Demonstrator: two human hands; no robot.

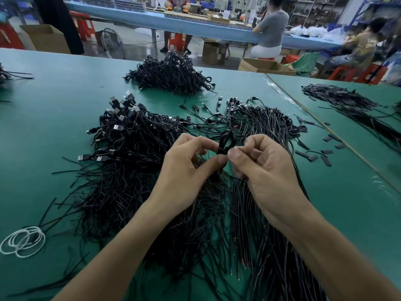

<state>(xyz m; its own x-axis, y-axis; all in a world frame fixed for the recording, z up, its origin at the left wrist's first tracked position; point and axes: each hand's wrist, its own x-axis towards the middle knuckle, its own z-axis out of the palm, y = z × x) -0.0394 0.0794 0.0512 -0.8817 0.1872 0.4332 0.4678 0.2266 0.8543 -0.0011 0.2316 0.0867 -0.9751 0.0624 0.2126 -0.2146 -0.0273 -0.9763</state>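
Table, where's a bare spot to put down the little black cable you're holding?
Bare green table lies left of the USB cable pile, above the white rings. Another patch lies right of the right hand, below the black strips. Around the left hand and looped cable, loose wires crowd everything.

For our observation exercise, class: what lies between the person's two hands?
A folded black cable lies between the left hand and the right hand. The fingertips of both pinch it, as the head view shows.
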